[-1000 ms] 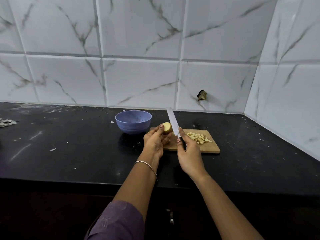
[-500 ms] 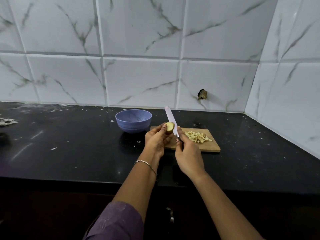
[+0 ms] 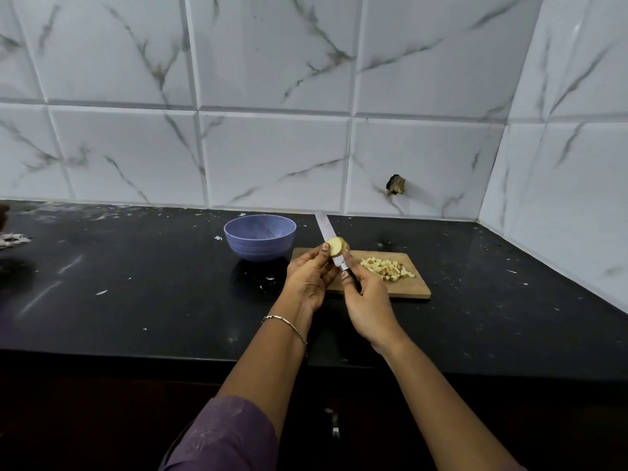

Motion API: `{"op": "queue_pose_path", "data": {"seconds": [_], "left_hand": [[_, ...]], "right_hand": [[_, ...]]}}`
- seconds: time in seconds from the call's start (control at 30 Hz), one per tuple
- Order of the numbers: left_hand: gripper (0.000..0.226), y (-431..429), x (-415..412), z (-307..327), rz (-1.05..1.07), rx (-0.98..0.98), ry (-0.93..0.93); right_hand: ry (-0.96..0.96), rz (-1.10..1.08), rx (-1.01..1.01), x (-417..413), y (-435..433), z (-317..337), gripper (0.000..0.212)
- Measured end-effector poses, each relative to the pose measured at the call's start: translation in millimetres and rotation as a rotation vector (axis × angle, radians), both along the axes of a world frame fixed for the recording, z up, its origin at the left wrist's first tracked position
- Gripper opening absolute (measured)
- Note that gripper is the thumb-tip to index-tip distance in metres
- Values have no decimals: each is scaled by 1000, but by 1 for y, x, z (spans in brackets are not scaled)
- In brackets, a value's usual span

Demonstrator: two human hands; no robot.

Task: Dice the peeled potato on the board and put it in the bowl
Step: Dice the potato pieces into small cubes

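My left hand (image 3: 311, 278) holds a pale yellow potato piece (image 3: 336, 246) in its fingertips, lifted above the left end of the wooden board (image 3: 407, 289). My right hand (image 3: 368, 299) grips the dark handle of a knife (image 3: 325, 227) whose white blade points up and away. The blade passes just behind and against the potato piece. A pile of small potato dice (image 3: 387, 268) lies on the right part of the board. The blue bowl (image 3: 260, 236) stands on the counter just left of the board, and its inside looks empty.
The black counter (image 3: 153, 283) carries scattered white scraps and peel bits, with more peelings at the far left edge (image 3: 12, 239). Marble-look tiled walls close off the back and the right side. A cabinet handle (image 3: 335, 426) shows below the counter's front edge.
Both hands have drifted slightly left and closer together. The blade has slid from right of the potato piece to lie against it, and the piece now covers part of the blade.
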State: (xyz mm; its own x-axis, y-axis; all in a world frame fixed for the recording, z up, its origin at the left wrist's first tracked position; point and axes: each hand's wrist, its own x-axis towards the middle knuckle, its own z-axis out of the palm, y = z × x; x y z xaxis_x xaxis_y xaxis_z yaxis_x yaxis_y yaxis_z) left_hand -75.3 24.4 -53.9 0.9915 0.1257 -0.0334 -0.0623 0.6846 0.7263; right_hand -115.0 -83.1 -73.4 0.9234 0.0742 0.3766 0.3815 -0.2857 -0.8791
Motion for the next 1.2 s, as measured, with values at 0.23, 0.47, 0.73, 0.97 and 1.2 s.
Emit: {"op": "queue_pose_path", "data": {"seconds": [0.23,0.47,0.73,0.97,1.2], "left_hand": [[9,2,6,-2,67,-49,41],[10,3,9,-4,86,-33,68],[34,0,15,-3,96,-94,48],[41,3,18,-5,111,-66,57],[28,7,23,-11,226,118,54]], "right_hand": [[-30,-7,-175,-10,0,1,48],[-44,-17,-246,-13,-1,2,51],[-67,24,-288,-13,1,-1,48],[-1,25,-178,-5,0,-2,43],[28,5,-78,-1,0,-5,42]]}}
